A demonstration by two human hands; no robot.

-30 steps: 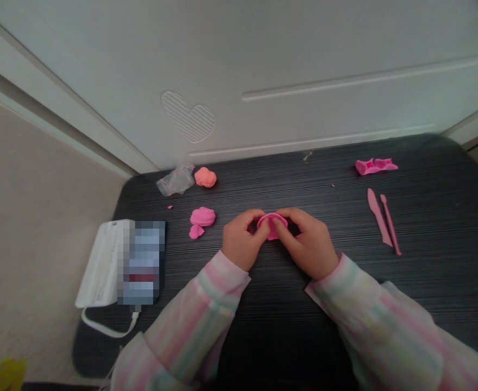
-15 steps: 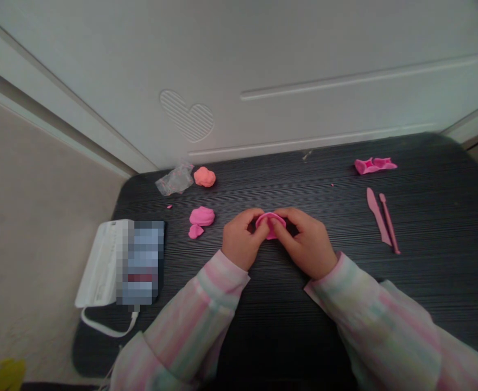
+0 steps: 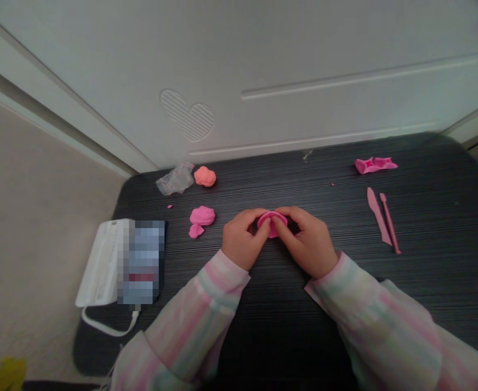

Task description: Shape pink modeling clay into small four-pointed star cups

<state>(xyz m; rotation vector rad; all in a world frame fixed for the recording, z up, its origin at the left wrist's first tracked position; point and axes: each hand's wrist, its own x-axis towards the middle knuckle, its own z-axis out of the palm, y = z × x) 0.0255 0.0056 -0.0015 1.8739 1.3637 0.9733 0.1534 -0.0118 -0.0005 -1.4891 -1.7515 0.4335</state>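
"What's the table (image 3: 304, 320) like from where you stand?"

"Dark, finely ribbed, with rounded corners. Beyond the grips a pale panel (image 3: 304, 65) rises at its far edge, with one raised heart (image 3: 188, 115) ahead and leftward of them."

"And the hands?"

"Left grip (image 3: 241, 239) and right grip (image 3: 312, 244) meet in the middle, thumbs and fingers pinched closed on one thin, bright pink piece (image 3: 273, 234) between them."

"Count me the rest."

"Left of the grips, two pink lumps, the larger (image 3: 202, 216) touching the smaller (image 3: 196, 231). Past those, one orange lump (image 3: 205, 177) just beside one clear bag (image 3: 176, 180). Farthest left, one white box (image 3: 104, 263) next to one phone-like device (image 3: 143, 263), with one white cable (image 3: 108, 330)."

"To the right?"

"Two slim pink tools, a knife (image 3: 378, 216) and a rod (image 3: 389, 222), side by side. Farther from the grips, beyond the tools, one curled pink strip (image 3: 375, 166)."
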